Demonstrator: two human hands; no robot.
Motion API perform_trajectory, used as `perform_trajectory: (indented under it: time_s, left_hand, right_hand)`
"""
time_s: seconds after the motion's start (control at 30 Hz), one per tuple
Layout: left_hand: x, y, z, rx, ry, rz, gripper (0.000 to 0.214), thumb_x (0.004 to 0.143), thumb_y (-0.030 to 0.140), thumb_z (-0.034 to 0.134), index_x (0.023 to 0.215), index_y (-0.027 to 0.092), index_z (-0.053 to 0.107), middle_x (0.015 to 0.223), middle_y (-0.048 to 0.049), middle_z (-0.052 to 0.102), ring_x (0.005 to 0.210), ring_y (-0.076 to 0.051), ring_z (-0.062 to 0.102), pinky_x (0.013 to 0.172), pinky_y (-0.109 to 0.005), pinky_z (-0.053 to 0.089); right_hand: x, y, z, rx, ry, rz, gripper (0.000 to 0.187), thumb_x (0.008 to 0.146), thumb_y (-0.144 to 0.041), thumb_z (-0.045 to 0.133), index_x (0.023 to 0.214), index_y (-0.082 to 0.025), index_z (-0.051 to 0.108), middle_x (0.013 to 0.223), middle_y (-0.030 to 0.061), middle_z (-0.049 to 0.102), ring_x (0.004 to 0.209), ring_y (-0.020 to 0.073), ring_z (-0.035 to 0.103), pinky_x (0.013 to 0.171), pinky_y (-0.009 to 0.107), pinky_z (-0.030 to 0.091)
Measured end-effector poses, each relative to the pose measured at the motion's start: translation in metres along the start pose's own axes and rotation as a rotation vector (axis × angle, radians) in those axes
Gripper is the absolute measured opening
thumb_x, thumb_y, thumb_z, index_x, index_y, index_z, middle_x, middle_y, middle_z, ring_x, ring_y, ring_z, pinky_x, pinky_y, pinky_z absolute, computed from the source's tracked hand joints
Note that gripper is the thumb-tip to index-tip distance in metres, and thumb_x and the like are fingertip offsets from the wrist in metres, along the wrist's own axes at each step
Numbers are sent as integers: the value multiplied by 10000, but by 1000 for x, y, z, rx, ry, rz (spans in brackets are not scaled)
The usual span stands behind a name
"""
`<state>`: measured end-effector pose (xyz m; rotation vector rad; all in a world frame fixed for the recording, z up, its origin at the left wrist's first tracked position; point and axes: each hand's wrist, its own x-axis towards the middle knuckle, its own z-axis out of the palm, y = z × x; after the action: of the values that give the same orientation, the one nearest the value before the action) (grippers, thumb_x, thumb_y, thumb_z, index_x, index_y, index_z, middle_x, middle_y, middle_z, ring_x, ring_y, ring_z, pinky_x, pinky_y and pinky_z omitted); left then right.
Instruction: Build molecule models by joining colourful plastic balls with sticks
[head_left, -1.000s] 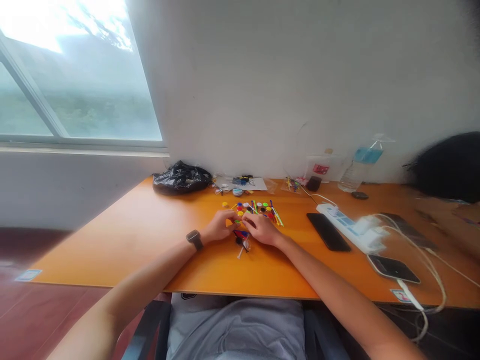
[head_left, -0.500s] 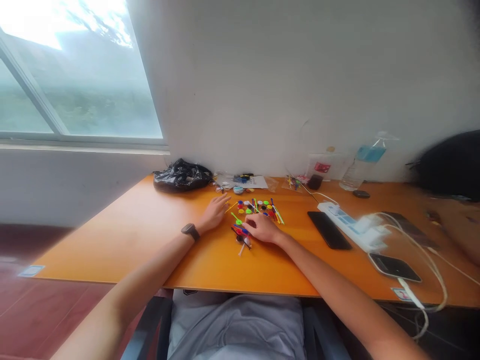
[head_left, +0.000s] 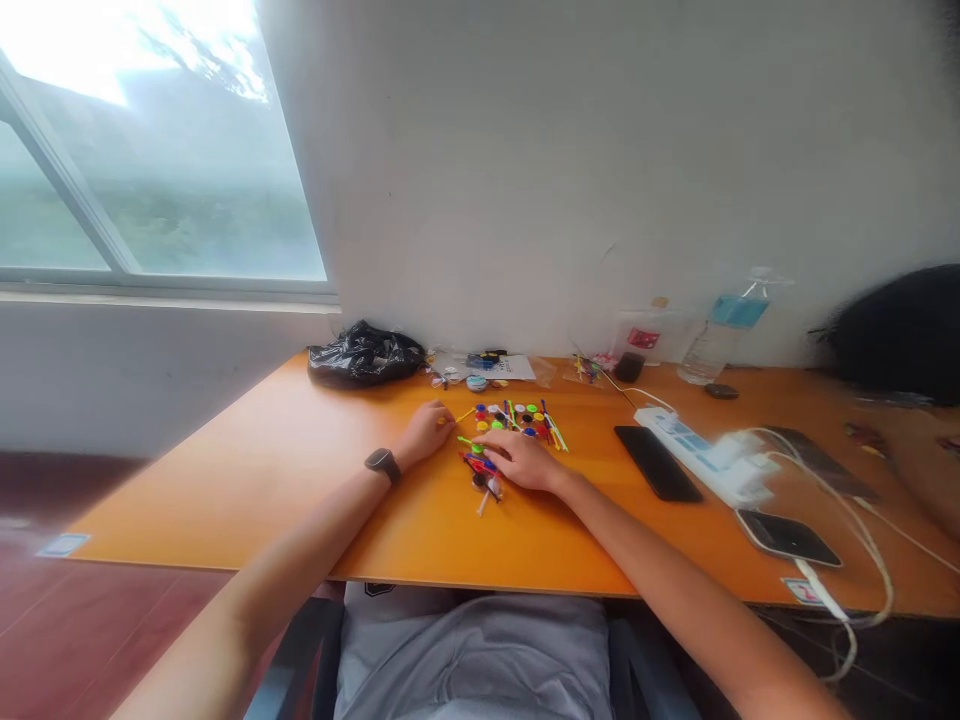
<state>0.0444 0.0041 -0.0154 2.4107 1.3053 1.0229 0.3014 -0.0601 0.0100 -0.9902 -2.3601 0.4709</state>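
Observation:
My left hand (head_left: 429, 432), with a dark watch on its wrist, is closed with its fingers on a thin yellow plastic stick (head_left: 464, 415). To its right, my right hand (head_left: 520, 458) has thumb and fingertips around a bright green plastic stick with a round disc (head_left: 477, 447); the fingers partly cover the contact. Just below lies a small cluster of red, blue, black and white pieces (head_left: 480, 478), with a white stick (head_left: 484, 502) jutting toward me. Behind my right hand are several coloured round discs (head_left: 497, 426) and a few long sticks (head_left: 556, 426).
A black plastic bag (head_left: 365, 354) and papers (head_left: 512, 368) lie along the wall. To the right are a black phone (head_left: 658, 463), a white power strip (head_left: 686, 441) with cables, another phone (head_left: 789, 537) and a bottle (head_left: 705, 352). Part of another person's arm (head_left: 919, 470) shows at far right.
My left fingers, spread before, have closed on the yellow stick. My right fingers have reached slightly left over the green stick, which has swung to lie flatter.

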Motion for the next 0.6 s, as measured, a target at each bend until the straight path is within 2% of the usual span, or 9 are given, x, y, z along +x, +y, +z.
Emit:
perform_trajectory:
  time_s: [0.13,0.33,0.43,0.5,0.6]
  left_hand:
    - [0,-3,1,26,16,-68,131,917,175,641,807,160,710,927,-100,664,815,-210,611,783,-337,512]
    - [0,-13,1,72,67,-181,214,896,145,616,685,174,619,853,-104,604,782,-220,578,742,-342,479]
    - [-1,-19,-2,66,109,-218,205,912,161,606,707,176,611,853,-100,599,800,-223,582,754,-343,483]
    - [0,-19,-6,48,133,-223,180,931,190,598,754,175,625,879,-100,616,827,-225,594,776,-346,494]
    - [-1,-9,-8,-22,153,-176,164,971,259,584,839,181,642,909,-86,649,812,-209,600,770,-336,502]
  right_hand:
    - [0,-3,-2,12,2,47,190,997,-278,589,1084,-230,751,1039,54,778,893,206,700,784,311,504]
    - [1,-4,1,41,41,42,188,1015,-319,582,993,-209,732,950,45,744,788,169,630,718,287,451]
    - [1,-2,3,34,96,13,171,1013,-307,583,1047,-208,719,1000,54,725,775,166,609,730,295,460]
    - [1,-2,2,29,145,-5,193,1007,-287,585,1146,-218,700,1098,67,716,770,163,604,755,305,477]
    - [0,-9,-1,32,233,21,366,1014,-275,570,1378,-257,611,1269,82,678,814,166,625,803,310,504]
